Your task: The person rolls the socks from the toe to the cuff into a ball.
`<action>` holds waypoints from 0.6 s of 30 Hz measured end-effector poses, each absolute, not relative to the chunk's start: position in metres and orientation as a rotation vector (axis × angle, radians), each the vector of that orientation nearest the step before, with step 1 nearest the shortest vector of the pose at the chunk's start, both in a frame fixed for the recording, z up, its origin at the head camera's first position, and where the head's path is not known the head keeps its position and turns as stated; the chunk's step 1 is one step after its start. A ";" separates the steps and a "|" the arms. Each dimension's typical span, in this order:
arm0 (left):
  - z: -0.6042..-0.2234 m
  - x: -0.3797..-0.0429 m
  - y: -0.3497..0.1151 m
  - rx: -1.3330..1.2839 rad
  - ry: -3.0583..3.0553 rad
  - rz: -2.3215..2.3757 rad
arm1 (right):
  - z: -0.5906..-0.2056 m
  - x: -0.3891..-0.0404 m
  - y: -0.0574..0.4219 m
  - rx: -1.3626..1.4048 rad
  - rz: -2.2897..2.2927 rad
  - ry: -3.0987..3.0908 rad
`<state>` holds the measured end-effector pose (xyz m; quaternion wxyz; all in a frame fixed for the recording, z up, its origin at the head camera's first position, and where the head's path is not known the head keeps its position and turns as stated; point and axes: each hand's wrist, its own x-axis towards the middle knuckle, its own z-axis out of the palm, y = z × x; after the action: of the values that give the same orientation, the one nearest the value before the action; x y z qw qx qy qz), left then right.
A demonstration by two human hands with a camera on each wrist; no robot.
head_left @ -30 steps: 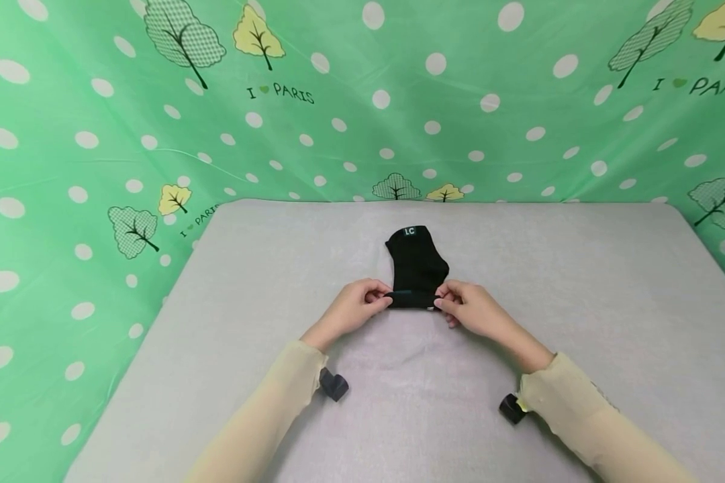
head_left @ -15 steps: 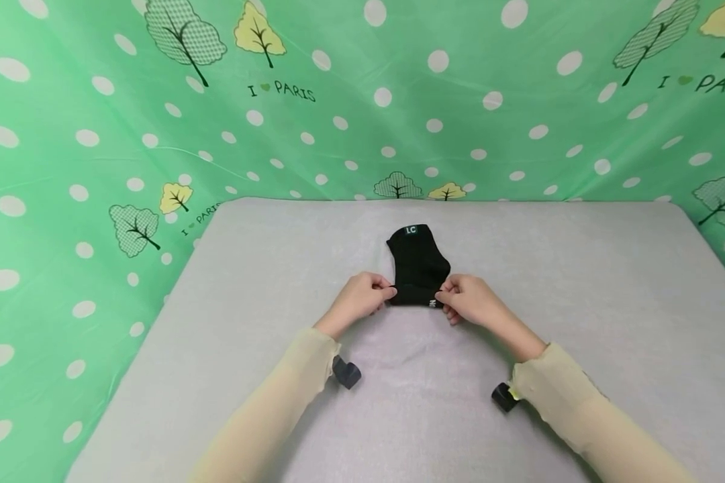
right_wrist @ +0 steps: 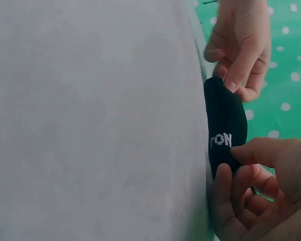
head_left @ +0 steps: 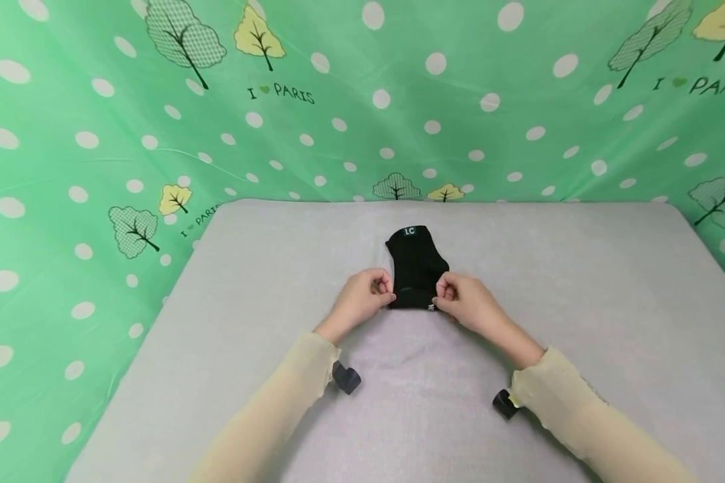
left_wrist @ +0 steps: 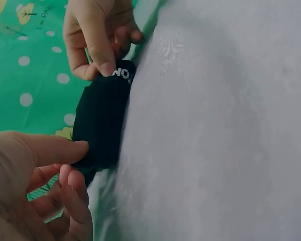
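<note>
A black sock [head_left: 419,258] lies on the table with its "LC" cuff pointing away and its near end folded or rolled over. White letters show on the rolled end [right_wrist: 223,125] in the right wrist view. My left hand [head_left: 362,295] pinches the left corner of that roll between thumb and fingers. At the opposite corner my right hand [head_left: 466,302] pinches the roll beside the lettering. The left wrist view shows the left thumb [left_wrist: 72,150] lying on top of the black fabric. The underside of the roll is hidden.
The table [head_left: 248,302] is covered in pale grey cloth. Behind it and to the left hangs a green curtain [head_left: 308,161] with white dots and trees. Dark wrist-worn devices [head_left: 346,378] stick out from both cream sleeves [head_left: 278,402].
The near end of the sock has been turned and flattened a little, with the lettering shifting at its right corner. My left hand has edged slightly forward; both hands stay at the roll.
</note>
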<state>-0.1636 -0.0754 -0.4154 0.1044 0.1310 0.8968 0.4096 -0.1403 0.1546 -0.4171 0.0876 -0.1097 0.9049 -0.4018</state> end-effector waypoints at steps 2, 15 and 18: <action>-0.415 -0.162 -0.076 0.410 2.690 1.167 | -0.417 -0.137 0.154 -0.372 -1.161 2.757; -0.417 -0.159 -0.081 0.513 2.727 1.067 | -0.421 -0.138 0.159 -0.516 -1.100 2.847; -0.415 -0.160 -0.079 0.534 2.740 1.018 | -0.421 -0.139 0.159 -0.535 -1.097 2.857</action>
<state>-0.1600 -0.0789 -0.4154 0.0853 0.1792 0.9188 0.3413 -0.1393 0.1593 -0.4209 0.0174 -0.1723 0.9195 -0.3529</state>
